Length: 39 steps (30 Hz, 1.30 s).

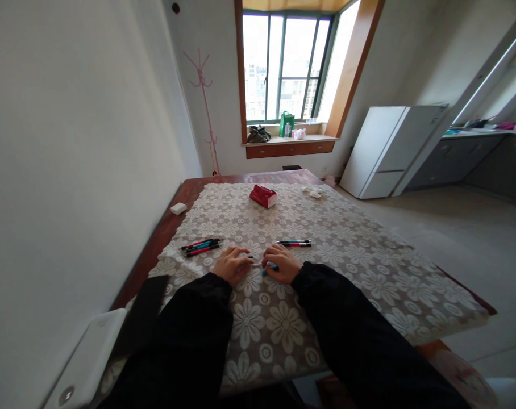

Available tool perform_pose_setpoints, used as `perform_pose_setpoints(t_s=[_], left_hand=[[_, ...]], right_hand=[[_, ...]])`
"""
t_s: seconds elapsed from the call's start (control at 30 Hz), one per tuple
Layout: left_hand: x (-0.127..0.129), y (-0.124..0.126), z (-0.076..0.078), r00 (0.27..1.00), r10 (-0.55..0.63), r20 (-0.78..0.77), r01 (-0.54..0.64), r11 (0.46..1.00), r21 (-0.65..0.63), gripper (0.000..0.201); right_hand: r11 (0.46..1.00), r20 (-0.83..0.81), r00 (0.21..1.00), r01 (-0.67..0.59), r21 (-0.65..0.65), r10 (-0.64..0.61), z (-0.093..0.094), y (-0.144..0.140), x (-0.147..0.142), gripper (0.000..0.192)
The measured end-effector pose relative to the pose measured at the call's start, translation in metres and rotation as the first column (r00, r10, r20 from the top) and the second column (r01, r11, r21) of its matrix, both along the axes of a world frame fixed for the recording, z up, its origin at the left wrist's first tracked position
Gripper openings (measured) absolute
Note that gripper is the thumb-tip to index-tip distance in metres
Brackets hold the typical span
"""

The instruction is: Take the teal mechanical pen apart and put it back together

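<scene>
Both hands are low over the middle of the patterned tablecloth [286, 326], fingertips facing each other with a small gap. My left hand [231, 266] is closed, its thumb and fingers pinching a small dark piece [250, 257] that looks like a pen part. In my right hand [283, 264], the curled fingers grip a teal pen piece [265, 272], mostly covered by the fingers. To the left of my left hand lies a loose pile of several black, red and teal pens [200, 246]. Just beyond my right hand, a few more pens [294, 243] lie side by side.
A red tissue pack [263, 196] lies farther back, with crumpled white tissue [312, 193] to its right. At the left edge are a small white box [178, 208], a dark flat case [142, 312] and a white device [87, 360]. A white fridge [381, 147] stands beyond.
</scene>
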<state>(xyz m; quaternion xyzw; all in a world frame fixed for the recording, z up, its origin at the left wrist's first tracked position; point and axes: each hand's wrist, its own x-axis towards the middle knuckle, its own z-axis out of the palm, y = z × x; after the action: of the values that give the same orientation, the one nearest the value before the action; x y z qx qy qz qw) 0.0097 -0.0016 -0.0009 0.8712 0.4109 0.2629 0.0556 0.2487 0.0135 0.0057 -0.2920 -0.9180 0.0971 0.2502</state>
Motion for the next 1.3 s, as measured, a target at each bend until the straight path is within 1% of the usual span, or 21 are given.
perform_pose_setpoints(t_s=[0.13,0.3,0.47,0.57,0.7,0.87,1.1,1.3], left_hand=[[-0.0003,0.0008,-0.0014,0.999,0.009,0.046,-0.009,1.0,-0.011,0.01],[0.0001,0.0008,0.0001,0.997,0.021,0.074,-0.017,0.999,-0.048,0.006],[-0.0001,0.0012,0.0004,0.996,0.018,0.089,-0.012,0.997,-0.074,0.005],[-0.0007,0.0019,0.0002,0.995,0.019,0.094,-0.011,0.997,-0.082,0.006],[-0.0011,0.0013,0.0001,0.993,0.044,0.11,-0.037,0.997,-0.063,0.005],[-0.0006,-0.0002,0.0004,0.995,0.034,0.097,-0.031,0.999,-0.027,0.008],[-0.0003,0.0007,-0.0007,0.992,0.048,0.117,-0.044,0.998,-0.034,0.003],[-0.0015,0.0028,-0.0011,0.992,0.034,0.12,-0.029,0.999,-0.044,0.004]], right_hand=[[1.0,0.04,0.999,-0.002,-0.001,0.002,0.0016,-0.0011,0.0001,0.012],[1.0,0.094,0.996,-0.012,-0.003,0.013,0.0024,-0.0013,0.0001,0.015],[1.0,0.104,0.994,-0.021,-0.001,0.021,0.0025,0.0006,0.001,0.011],[1.0,0.109,0.994,0.01,0.025,-0.013,0.0018,0.0025,0.0022,0.007],[0.998,0.11,0.992,0.053,0.036,-0.057,-0.0003,0.0048,0.0032,0.007],[0.999,0.083,0.996,0.034,0.037,-0.037,-0.0021,0.0059,0.0023,0.006],[0.995,-0.087,0.992,0.098,0.025,-0.095,-0.0024,0.0049,0.0003,0.005],[0.995,-0.1,0.99,0.101,0.027,-0.098,-0.0036,0.0054,0.001,0.006]])
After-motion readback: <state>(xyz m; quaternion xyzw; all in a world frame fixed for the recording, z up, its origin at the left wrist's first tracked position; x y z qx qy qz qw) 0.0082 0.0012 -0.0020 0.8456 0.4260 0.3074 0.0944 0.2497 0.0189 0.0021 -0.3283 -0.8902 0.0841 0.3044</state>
